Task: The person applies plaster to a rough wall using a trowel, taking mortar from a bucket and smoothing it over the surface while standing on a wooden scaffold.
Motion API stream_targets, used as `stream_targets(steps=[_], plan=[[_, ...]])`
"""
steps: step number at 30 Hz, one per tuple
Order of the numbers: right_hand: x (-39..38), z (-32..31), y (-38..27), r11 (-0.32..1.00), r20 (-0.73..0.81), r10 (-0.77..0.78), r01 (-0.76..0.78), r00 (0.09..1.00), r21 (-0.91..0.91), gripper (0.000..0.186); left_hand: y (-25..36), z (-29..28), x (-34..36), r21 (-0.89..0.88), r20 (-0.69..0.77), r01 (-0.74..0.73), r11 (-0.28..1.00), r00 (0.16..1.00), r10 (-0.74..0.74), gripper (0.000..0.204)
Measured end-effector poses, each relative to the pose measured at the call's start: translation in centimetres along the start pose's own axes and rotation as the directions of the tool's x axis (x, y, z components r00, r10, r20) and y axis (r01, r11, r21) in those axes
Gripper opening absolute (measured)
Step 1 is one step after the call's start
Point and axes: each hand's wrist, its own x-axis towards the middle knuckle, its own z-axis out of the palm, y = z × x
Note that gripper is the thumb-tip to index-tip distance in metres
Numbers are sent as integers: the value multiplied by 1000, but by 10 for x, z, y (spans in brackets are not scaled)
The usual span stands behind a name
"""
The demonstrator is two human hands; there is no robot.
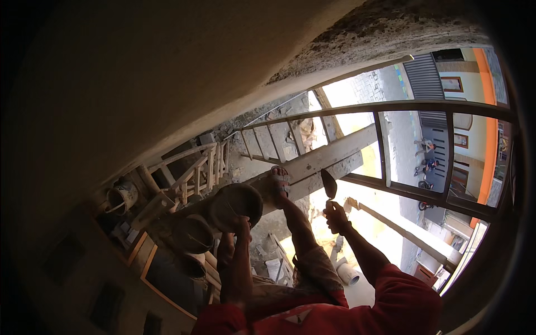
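Filling the upper left of the view, the wall (167, 72) is mostly in shadow; much of its face looks even, while a strip (385, 30) along its upper right is dark, pitted and rough. Judging by that contrast, the even part may be further along and the strip left to do, though shadow hides too much to say how much is finished. Past it runs a brown metal frame (413, 105), with the planks (335, 149) crossing the middle at a slant. A bare foot (279, 180) stands on them.

Near the foot is a dark bucket (255, 202), mouth toward the camera, and just beside it, lower left, a second bucket (187, 223). What either contains is too dark to tell, so how much material remains cannot be judged. The left hand (242, 224) is at the near edge of the first bucket, its fingers curled in a grip; rim or handle, I cannot tell which.

The right hand (336, 218) is well apart from it, fingers closed around the handle of the trowel (329, 184), whose blade points up and away, over the planks' near edge. The blade appears clear of wall and bucket, so no stroke seems under way.
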Motion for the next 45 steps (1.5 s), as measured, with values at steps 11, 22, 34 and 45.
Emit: stream_targets(steps=[11, 22, 34, 45], plan=[[-72, -78, 201, 626, 319, 494, -585, 809, 516, 34, 30, 170, -51, 756, 302, -423, 499, 902, 308, 27], [-100, -68, 229, 860, 21, 300, -280, 954, 426, 18, 14, 380, -71, 558, 808, -747, -362, 589, 31, 29], [-112, -119, 198, 642, 106, 402, -363, 909, 675, 19, -72, 526, -81, 164, 760, -667, -727, 555, -338, 24], [-93, -127, 172, 777, -43, 480, -402, 876, 484, 30, -98, 573, -60, -46, 861, -742, -669, 311, -403, 27]])
